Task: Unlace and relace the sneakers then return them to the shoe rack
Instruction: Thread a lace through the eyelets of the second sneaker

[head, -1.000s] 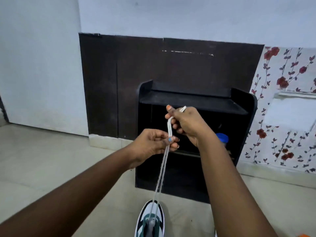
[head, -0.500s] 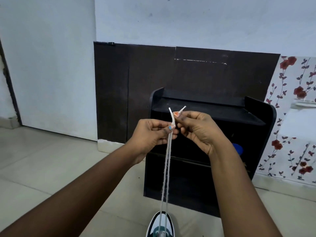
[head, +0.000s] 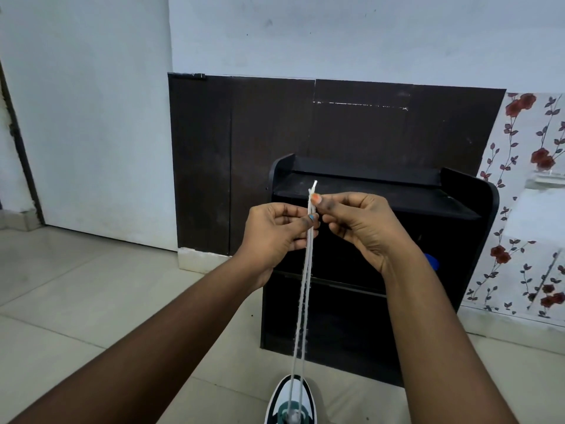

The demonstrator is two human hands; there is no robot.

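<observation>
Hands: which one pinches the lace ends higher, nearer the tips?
The right hand: its orange-nailed thumb pinches the white lace just below the tips. The left hand, blue-nailed thumb, grips both strands lower down.

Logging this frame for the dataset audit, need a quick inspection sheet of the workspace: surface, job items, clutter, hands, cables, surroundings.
Surface: pale tiled floor; no table in view.
Job's things: green and white sneaker at the bottom edge, toe toward the black shoe rack; white lace runs taut from the sneaker up to the hands, both ends held together.
Clutter: blue object inside the rack, mostly hidden.
Grippers: left hand and right hand both pinch the lace near its tips.
Cables: nothing seen.
Surroundings: white wall, dark wood panel behind the rack, floral wallpaper to the right.
</observation>
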